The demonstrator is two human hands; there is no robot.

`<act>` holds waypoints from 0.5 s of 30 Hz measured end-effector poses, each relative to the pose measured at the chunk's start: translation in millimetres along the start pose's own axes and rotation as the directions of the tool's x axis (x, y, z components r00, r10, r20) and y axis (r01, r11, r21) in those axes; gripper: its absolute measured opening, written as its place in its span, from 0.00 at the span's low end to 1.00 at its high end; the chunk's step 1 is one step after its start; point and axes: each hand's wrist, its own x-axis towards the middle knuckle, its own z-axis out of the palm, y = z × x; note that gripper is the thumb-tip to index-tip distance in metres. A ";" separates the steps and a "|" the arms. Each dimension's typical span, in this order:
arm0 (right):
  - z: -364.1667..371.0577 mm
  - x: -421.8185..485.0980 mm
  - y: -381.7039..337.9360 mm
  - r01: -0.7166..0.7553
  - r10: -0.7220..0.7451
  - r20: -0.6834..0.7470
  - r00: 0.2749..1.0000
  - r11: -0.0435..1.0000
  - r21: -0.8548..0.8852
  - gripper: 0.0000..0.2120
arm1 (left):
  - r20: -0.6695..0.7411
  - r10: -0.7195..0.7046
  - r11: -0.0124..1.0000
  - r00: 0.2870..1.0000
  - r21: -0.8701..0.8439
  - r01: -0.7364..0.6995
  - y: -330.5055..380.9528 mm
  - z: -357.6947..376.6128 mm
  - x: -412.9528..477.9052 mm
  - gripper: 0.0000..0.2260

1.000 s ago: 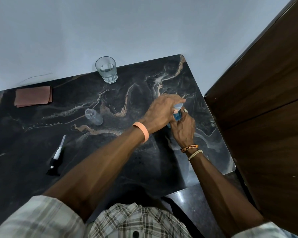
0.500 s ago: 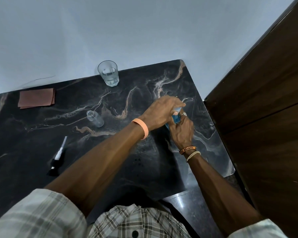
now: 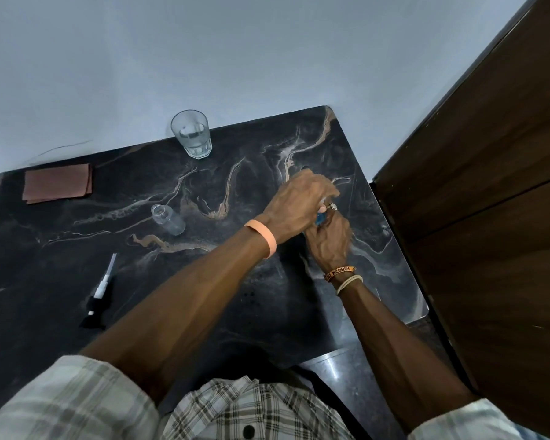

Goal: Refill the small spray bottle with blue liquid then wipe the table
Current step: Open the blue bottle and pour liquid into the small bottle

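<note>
1. The spray pump (image 3: 100,290) lay detached on the table (image 3: 61,249), nearest you.
2. Your right hand (image 3: 329,241) clamped the blue-liquid bottle (image 3: 320,218), and your left hand (image 3: 299,201) curled its fingers over the top, probably uncapping it.
3. The small spray bottle (image 3: 168,220) stood open to their left, so pouring would need careful aim at its narrow neck.
4. The cloth (image 3: 58,183) lay by the wall.

orange wristband (image 3: 339,272) lettering, too blurred to read

Plaid shirt (image 3: 251,408), peach wristband (image 3: 263,238), orange bracelet (image 3: 338,272), ring (image 3: 332,206)
</note>
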 end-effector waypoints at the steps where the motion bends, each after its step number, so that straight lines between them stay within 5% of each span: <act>1: -0.4 0.5 0.7 0.001 -0.001 0.010 1.000 1.000 0.003 0.13 | 0.021 0.001 1.000 1.000 0.012 -0.002 -0.1 1.4 1.9 0.12; 5: 0.3 0.9 -0.1 0.017 -0.017 -0.009 1.000 1.000 -0.022 0.15 | 0.156 0.031 0.999 0.987 -0.047 -0.024 -3.3 -3.9 0.4 0.16; 15: 0.2 1.5 -2.5 -0.062 0.063 0.031 0.998 0.997 -0.040 0.19 | 0.164 0.051 0.977 0.985 0.195 -0.083 1.5 -0.5 5.7 0.15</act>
